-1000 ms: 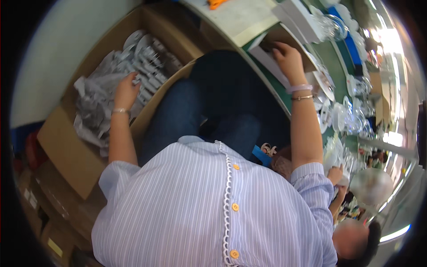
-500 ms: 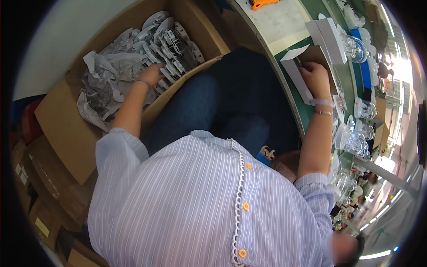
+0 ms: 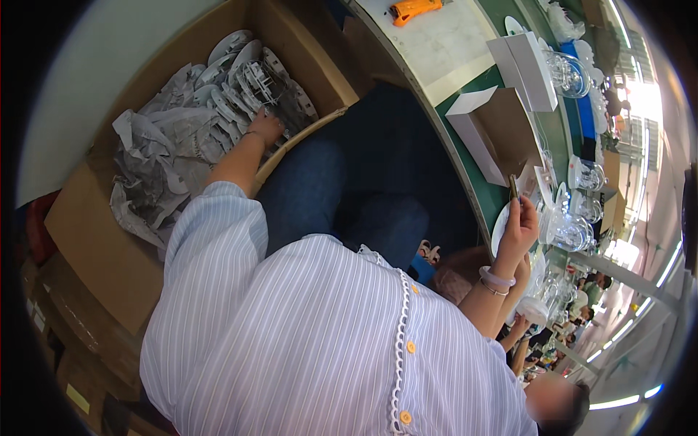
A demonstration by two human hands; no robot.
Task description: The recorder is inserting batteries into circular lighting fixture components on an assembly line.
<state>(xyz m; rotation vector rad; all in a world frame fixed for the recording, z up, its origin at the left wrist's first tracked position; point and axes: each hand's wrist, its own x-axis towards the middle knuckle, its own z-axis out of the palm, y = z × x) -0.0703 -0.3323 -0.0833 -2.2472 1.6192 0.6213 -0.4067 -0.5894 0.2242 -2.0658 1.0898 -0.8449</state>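
Note:
My left hand (image 3: 267, 127) is inside a large cardboard box (image 3: 102, 247), touching a row of white round disc-like parts (image 3: 231, 102) that stand on edge. Its fingertips are partly hidden among them, so I cannot tell whether they grip one. Crumpled grey paper (image 3: 163, 145) fills the box beside the parts. My right hand (image 3: 522, 224) is closed, raised by the bench edge, pinching a slim brown-gold strip (image 3: 513, 187) between thumb and fingers. Just beyond it on the bench lies an open white carton (image 3: 469, 134) with a brown inside.
On the green bench (image 3: 452, 105), an upright white box (image 3: 515, 69) stands behind the carton. An orange tool (image 3: 413, 10) lies on a pale sheet (image 3: 436, 43). Clear glass-like round items (image 3: 571, 231) line the right side. Other people work at the lower right.
My right hand has come out of the open carton and back toward me, now with the strip in it. My left hand has moved slightly right along the discs.

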